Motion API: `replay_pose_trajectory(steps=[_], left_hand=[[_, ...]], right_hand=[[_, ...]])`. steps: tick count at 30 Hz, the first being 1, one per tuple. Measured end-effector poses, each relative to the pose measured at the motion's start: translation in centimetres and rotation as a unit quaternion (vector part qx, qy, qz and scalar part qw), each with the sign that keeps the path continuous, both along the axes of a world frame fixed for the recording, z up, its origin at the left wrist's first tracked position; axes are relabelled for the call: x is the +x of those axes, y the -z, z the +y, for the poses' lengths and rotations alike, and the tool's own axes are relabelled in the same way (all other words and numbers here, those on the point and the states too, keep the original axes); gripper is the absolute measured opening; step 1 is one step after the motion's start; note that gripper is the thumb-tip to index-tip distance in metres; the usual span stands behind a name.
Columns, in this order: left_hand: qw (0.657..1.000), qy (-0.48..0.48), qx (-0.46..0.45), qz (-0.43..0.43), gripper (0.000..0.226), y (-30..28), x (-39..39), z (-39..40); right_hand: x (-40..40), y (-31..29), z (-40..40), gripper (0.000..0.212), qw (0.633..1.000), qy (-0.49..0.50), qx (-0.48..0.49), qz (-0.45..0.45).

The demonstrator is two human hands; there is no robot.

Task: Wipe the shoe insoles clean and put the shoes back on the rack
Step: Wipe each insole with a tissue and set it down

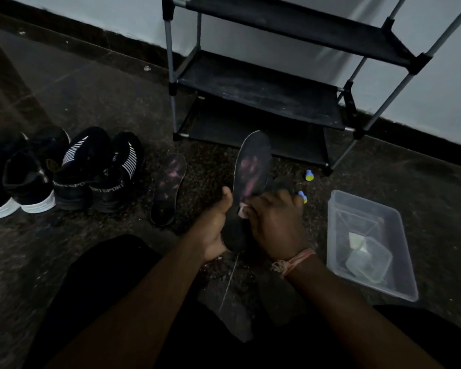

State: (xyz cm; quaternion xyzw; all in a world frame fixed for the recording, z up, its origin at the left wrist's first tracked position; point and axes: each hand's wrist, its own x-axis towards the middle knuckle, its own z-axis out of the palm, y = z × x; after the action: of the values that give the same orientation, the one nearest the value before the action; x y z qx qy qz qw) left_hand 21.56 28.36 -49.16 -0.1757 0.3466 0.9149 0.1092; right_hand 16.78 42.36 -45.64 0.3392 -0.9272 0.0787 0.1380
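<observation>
Pale cloth (242,211) is bunched under the curled fingers of my right hand (274,225), pressed against the lower part of the dark insole (252,169) I am holding. My left hand (216,225) is wrapped round the heel end of a dark shoe (233,237), thumb up along its side, fingers hidden beneath it. The insole stands nearly upright out of that shoe, its toe end pointing toward the rack (264,83), and its surface shows pinkish worn patches. A woven band (294,261) circles my right wrist. Just left of my hands a second insole (168,189) lies flat on the speckled floor (104,97), with the same pink marks. Further left stand two pairs of shoes, heels toward me: a black pair with white stripes (99,166) and, beside it, a black pair with white soles (19,177). To my right sits a clear plastic tub (370,246) holding a smaller clear container. Two small blue-and-yellow objects (308,174) lie on the floor between the tub and the rack; I cannot tell what they are. The rack's dark fabric shelves stand against the pale wall (423,83).
</observation>
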Motion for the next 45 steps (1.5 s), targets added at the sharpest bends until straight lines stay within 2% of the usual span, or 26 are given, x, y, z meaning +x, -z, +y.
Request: replay_pose_trajectory(steps=[3,4,6,8,11,13,14,19,23,28,32,33,37,38,41,42,45], left_hand=[[0.999,-0.001,-0.045,-0.001,0.065,1.4,-1.1,0.0],[0.998,0.003,-0.058,0.003,0.065,1.9,-1.3,0.0],[0.997,-0.011,-0.070,-0.016,0.067,2.3,-1.4,-0.2],[0.997,-0.038,-0.058,-0.043,0.066,3.2,-1.7,-0.5],[0.998,-0.046,-0.023,-0.042,0.063,3.2,-1.9,-0.1],[0.999,-0.034,-0.010,-0.038,0.059,3.0,-1.9,0.5],[0.999,-0.028,-0.006,-0.034,0.058,2.9,-1.8,0.6],[0.999,-0.026,0.038,-0.027,0.072,2.8,-1.5,0.4],[0.998,-0.007,0.056,-0.006,0.064,2.6,-1.1,1.8],[0.997,-0.041,0.063,-0.029,0.069,2.7,-0.7,1.3],[0.996,-0.023,0.081,-0.031,0.064,2.7,-0.9,1.8],[0.996,-0.018,0.079,-0.034,0.063,2.5,-0.9,1.9],[0.994,-0.043,0.092,-0.036,0.063,2.2,-0.8,1.0],[0.993,-0.049,0.104,-0.035,0.061,2.2,-0.8,0.8],[0.994,-0.027,0.103,-0.027,0.056,2.3,-1.0,1.3],[0.995,-0.023,0.097,-0.028,0.056,2.2,-0.9,1.5],[0.994,-0.044,0.093,-0.037,0.058,2.2,-0.9,1.1]], right_hand=[[-0.9,0.9,-0.3,0.024,0.997,0.064,-0.032,-0.014],[-0.6,1.4,-0.7,0.022,0.997,0.057,-0.048,-0.024],[1.0,2.6,-1.9,0.018,0.997,-0.011,-0.052,-0.064],[2.5,3.4,-2.6,0.018,0.995,-0.056,-0.008,-0.078],[-0.1,2.5,-1.7,0.019,0.999,0.041,-0.015,-0.014],[-2.4,1.8,-0.5,0.020,0.993,0.115,-0.034,-0.007],[-2.7,1.7,-0.3,0.020,0.992,0.119,-0.047,-0.015],[1.1,2.9,-2.6,0.015,0.998,-0.003,-0.062,-0.029],[-2.9,1.8,-0.7,0.017,0.988,0.133,-0.073,0.004],[1.4,2.9,-2.4,0.022,0.996,0.009,-0.062,-0.057],[-2.4,2.0,-1.0,0.021,0.991,0.128,-0.048,-0.006],[-2.4,1.9,-0.8,0.020,0.990,0.127,-0.061,-0.009],[1.4,2.6,-2.5,0.019,0.995,-0.021,-0.077,-0.060],[0.7,2.2,-2.4,0.019,0.995,-0.007,-0.075,-0.062],[-2.5,1.7,-1.3,0.018,0.989,0.123,-0.083,-0.002],[-2.4,1.8,-1.2,0.020,0.989,0.125,-0.076,-0.008],[0.7,2.8,-2.3,0.022,0.996,0.004,-0.065,-0.066]])
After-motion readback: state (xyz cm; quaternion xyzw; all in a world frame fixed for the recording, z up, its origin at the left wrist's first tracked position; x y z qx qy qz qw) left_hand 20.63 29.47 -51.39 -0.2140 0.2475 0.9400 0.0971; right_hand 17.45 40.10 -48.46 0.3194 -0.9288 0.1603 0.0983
